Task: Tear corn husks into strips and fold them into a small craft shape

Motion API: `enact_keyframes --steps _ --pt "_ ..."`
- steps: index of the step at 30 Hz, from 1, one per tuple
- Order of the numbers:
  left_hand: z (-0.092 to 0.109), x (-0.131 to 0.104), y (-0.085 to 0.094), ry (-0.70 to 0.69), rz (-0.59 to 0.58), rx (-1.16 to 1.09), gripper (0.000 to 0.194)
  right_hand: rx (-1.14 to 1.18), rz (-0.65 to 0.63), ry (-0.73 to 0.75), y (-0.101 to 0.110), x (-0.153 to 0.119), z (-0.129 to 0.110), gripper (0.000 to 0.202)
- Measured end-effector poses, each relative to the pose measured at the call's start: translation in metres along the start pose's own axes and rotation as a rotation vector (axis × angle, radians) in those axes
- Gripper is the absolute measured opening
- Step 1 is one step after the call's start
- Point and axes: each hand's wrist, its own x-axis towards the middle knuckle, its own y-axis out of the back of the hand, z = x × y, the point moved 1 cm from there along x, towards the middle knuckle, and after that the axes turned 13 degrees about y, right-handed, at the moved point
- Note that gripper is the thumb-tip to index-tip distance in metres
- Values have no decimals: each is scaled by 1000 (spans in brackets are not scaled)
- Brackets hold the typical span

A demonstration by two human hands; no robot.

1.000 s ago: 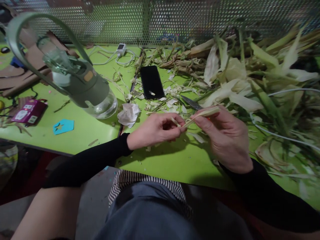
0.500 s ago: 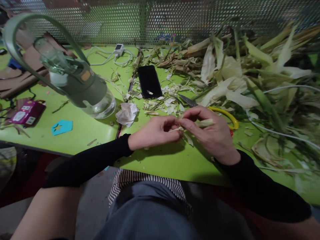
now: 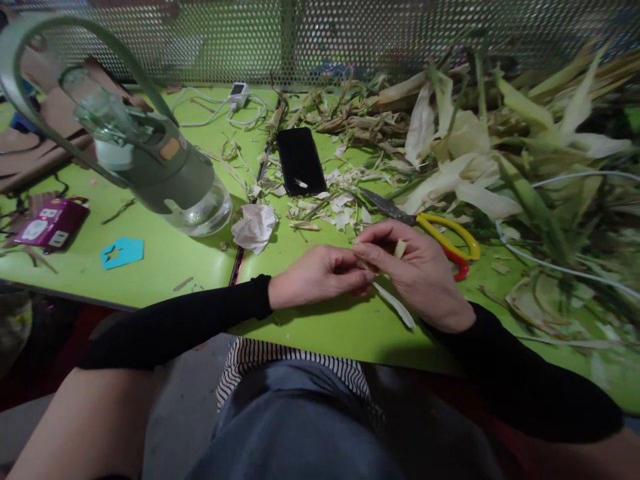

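My left hand (image 3: 325, 273) and my right hand (image 3: 407, 270) meet above the front of the green table, fingertips pinched together. Between them is a pale strip of corn husk (image 3: 395, 305), its loose end hanging down to the right. Another bit of husk (image 3: 401, 249) shows between the thumb and fingers of my right hand. Most of what the fingertips grip is covered. Just beyond my right hand lie scissors (image 3: 415, 219) with yellow and red handles. Husk scraps (image 3: 343, 212) are scattered past the fingers.
A large heap of corn husks (image 3: 465, 147) fills the back right, crossed by a white cable (image 3: 565, 263). A black phone (image 3: 301, 160), crumpled tissue (image 3: 254, 227), tilted-looking water bottle (image 3: 175, 177), blue paper piece (image 3: 123, 253) and purple packet (image 3: 53, 223) occupy the table (image 3: 165, 267). Perforated screen (image 3: 230, 43) behind.
My left hand has shifted slightly right and turned more closed. The hanging husk strip now reaches farther down to the right, and more of the scissors shows.
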Motion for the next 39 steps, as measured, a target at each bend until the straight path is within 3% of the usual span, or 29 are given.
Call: enact_keyframes --steps 3,6,10,13,19,23,30,33,35,37,39 --pt "6 0 1 -3 46 -145 17 -29 81 21 4 3 4 22" --pt "14 -1 6 7 150 -339 13 -176 245 170 13 5 4 28" --pt "18 0 13 -20 252 -454 13 -354 143 166 17 6 6 28" --pt "16 0 16 -36 235 -415 13 -371 77 138 15 4 9 35" --pt "12 -1 20 -47 152 -362 24 -373 173 206 14 -2 6 24" --pt "14 -3 20 -29 85 -250 28 -299 182 193 14 -3 7 34" --pt "17 -8 17 -22 98 -201 32 -226 176 234 12 -4 6 41" --pt "17 -7 19 -49 97 -252 26 -297 124 249 13 -3 0 31" --pt "18 -6 21 -86 99 -266 27 -365 -2 248 13 0 -5 25" --pt "19 -6 23 -104 99 -258 29 -373 -154 266 13 3 -9 34" --pt "20 -7 22 -91 97 -247 29 -328 -217 254 13 5 -12 46"
